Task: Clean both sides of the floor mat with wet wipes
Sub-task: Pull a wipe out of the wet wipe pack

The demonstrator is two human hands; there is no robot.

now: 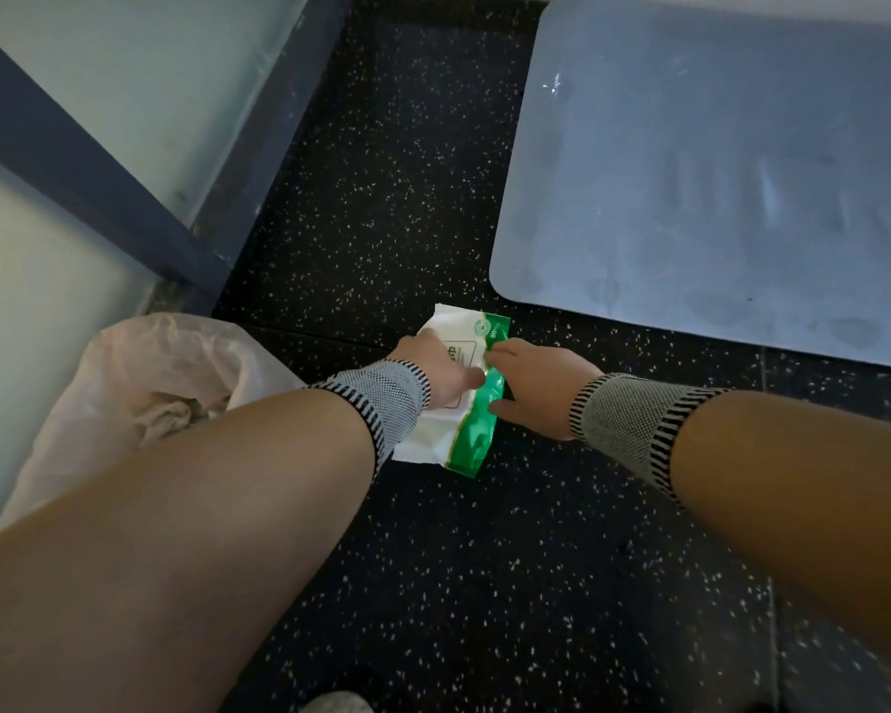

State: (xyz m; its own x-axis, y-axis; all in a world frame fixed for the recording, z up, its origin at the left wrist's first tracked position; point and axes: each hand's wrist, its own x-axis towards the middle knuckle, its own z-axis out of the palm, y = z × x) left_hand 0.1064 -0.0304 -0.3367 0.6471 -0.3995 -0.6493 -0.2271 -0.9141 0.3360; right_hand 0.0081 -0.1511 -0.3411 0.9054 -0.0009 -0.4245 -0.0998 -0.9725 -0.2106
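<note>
A green and white wet wipes pack point(471, 434) lies on the dark speckled floor in the middle of the view. My left hand point(435, 370) rests on the white top of the pack with its fingers curled at the flap. My right hand point(531, 385) grips the pack's green right edge, thumb low and fingers at the top. The pale blue floor mat point(731, 167) lies flat on the floor at the upper right, apart from the pack. It shows faint smears and marks.
A bin lined with a pale pink bag point(140, 383), crumpled wipes inside, stands at the left beside my left forearm. A dark blue frame post and light panels point(99, 162) fill the upper left. Speckled floor point(484, 584) lies in front of me.
</note>
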